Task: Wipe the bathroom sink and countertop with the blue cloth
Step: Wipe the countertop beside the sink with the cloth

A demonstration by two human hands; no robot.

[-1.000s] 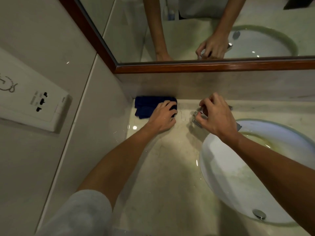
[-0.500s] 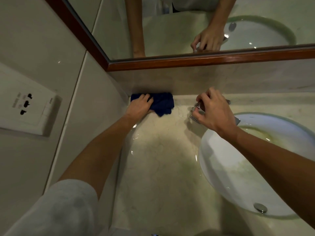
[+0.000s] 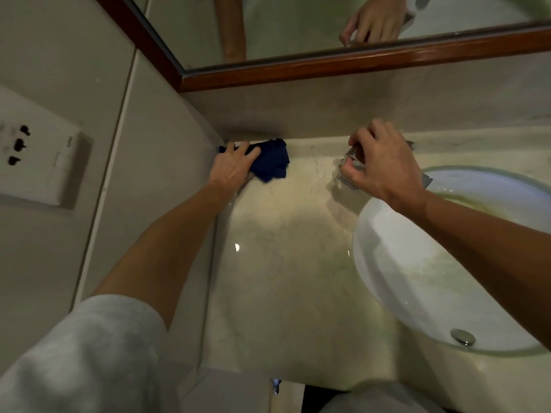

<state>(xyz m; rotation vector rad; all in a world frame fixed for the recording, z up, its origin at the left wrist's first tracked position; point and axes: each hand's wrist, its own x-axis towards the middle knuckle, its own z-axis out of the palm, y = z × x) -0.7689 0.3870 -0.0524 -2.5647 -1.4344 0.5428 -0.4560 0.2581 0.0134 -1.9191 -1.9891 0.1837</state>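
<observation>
The blue cloth [image 3: 272,160] is pressed onto the countertop [image 3: 286,263] in the far corner, well left of the sink [image 3: 417,293], by the left hand [image 3: 234,168], its fingers laid flat over it. Just beside the sink's far-left rim, the chrome faucet [image 3: 350,162] is gripped by the right hand [image 3: 384,165].

Bunched blue cloth [image 3: 272,161], countertop [image 3: 286,263] corner
</observation>
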